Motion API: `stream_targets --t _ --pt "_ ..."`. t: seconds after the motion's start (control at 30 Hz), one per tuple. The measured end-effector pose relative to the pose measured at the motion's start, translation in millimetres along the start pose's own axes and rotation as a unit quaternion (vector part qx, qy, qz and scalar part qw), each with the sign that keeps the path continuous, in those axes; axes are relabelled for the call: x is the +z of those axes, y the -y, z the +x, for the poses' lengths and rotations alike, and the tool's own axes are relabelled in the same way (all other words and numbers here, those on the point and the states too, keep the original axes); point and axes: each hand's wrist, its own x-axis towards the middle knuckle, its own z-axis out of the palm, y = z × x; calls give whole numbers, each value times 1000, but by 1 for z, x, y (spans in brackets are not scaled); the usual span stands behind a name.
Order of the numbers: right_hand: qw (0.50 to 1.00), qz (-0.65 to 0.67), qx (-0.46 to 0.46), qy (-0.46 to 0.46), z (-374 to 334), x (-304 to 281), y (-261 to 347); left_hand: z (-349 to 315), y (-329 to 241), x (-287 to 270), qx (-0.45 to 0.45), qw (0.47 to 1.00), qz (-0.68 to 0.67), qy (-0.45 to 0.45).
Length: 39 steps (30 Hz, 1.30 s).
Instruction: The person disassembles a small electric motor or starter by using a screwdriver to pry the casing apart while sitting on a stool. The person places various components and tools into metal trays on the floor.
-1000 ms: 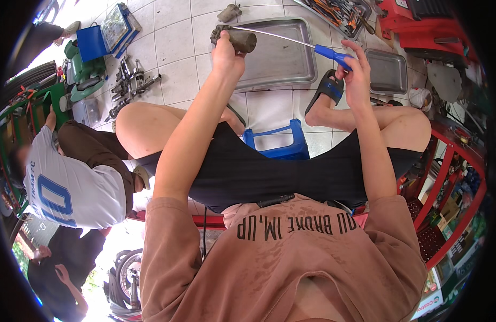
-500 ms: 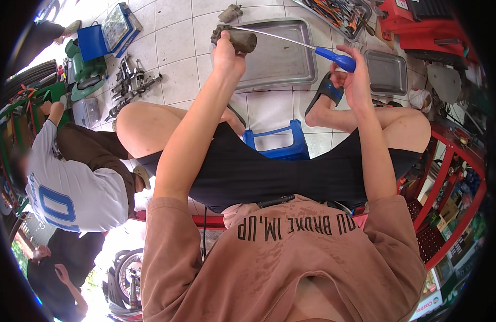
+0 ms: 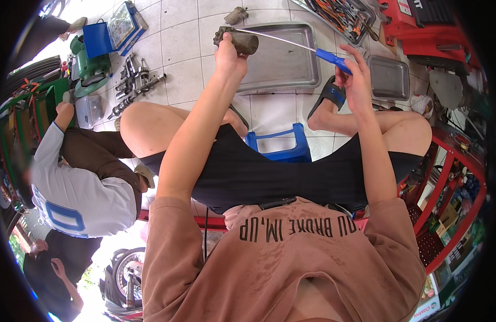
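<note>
Two hands, one dull cylindrical part and one screwdriver, at a grey metal tray.
Unlike half a second ago, the right hand has its fingers over the rear of the blue handle, lightly pinching it; the left hand keeps gripping the part above the tray's left edge. The part's long axis runs sideways, smooth rounded end right, rough lumpy end left, where the slim, shiny shaft's tip points; I cannot tell whether they touch.
</note>
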Motion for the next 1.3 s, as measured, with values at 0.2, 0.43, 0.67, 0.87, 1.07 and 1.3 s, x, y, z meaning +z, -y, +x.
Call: stream_targets --t 0.2,0.43,0.67,0.87,1.07,1.3 --pt "998 30 51 37 -1 0 4 4 -3 -5 9 1000 -6 11" --pt "998 54 -24 10 2 -1 -6 -1 -2 1 8 1000 3 8" --pt "1000 -8 -21 -1 2 -7 -5 3 0 -2 9 1000 20 16" --pt "984 75 132 93 5 -18 2 12 1 -8 16 999 15 28" --pt "996 59 50 -49 1 4 -6 16 4 -7 32 999 20 -7" --pt "997 0 80 5 2 -10 -8 14 3 -5 36 998 42 -5"
